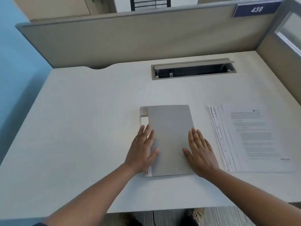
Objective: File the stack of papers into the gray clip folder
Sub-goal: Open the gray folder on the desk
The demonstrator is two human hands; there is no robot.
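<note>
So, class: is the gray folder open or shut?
Shut. The folder's cover lies flat, both hands resting on it; the papers sit beside it.

left hand (141, 149) flat, right hand (201, 152) flat, fingers (193, 136) extended

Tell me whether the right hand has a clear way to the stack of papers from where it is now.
Probably yes. The right hand lies flat on the closed gray folder's right edge, and the stack of papers sits just to its right, apart from the folder, with only bare desk between them.
</note>
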